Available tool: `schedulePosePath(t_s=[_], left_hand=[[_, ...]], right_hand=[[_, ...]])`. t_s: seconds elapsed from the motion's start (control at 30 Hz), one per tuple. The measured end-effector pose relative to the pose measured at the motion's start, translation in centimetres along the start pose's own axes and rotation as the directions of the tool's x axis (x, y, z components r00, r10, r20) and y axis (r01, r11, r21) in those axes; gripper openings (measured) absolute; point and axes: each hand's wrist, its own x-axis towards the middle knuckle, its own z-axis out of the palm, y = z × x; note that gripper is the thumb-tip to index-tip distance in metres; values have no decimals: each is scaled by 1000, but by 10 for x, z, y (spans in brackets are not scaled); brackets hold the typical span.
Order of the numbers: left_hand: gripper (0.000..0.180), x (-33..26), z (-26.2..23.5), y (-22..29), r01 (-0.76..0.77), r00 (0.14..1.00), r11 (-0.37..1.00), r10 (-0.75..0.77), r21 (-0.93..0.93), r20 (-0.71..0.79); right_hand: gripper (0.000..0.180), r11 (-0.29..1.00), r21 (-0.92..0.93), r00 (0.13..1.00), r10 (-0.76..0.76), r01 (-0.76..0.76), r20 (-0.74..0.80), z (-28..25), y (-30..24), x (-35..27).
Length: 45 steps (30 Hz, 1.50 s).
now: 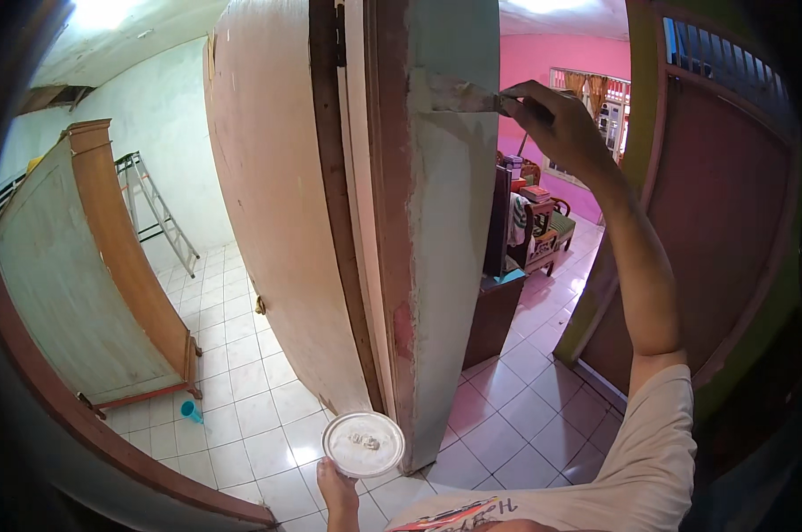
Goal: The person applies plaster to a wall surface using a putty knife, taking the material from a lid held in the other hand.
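Note:
My right hand (560,124) is raised and closed round the handle of a putty knife (465,96). Its wide blade lies against the upper part of a narrow pale green wall end (454,230), where whitish smears show around it. Low in front of me, my left hand (337,489) grips the edge of a round white lid (363,463). A few small lumps of whitish putty (364,441) sit in the middle of the lid. Beside the wall end runs a worn brown door frame (401,266) with patches of old paint.
An open wooden door (277,177) stands left of the frame. Beyond it are a tall cabinet (91,284), a ladder (162,213) and a blue cup (191,410) on white floor tiles. To the right, a pink room holds chairs (556,226); a brown door (720,204) is nearer.

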Motion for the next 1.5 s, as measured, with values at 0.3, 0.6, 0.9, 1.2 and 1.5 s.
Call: schedulePosePath(t_s=[0.3,0.6,0.9,1.2,1.5], left_hand=[[25,1,1,-4,26,999,999,-26,-24,-36],[25,4,5,-9,20,1000,996,-22,-89,-13],[24,4,4,-1,61,997,996,-64,-58,-44],[24,10,-3,-7,82,996,994,-84,-76,-20],[27,17,-9,0,97,995,991,-97,-93,5]], right_hand=[[22,980,-189,997,54,-63,-55,-17,-35,3],[22,974,-224,993,8,-34,-117,-7,-51,-39],[25,960,-129,965,235,-250,-119,31,-80,-54],[25,949,-25,933,303,-313,-195,56,-72,-101],[22,916,103,901,401,-388,-167,79,-90,-126]])
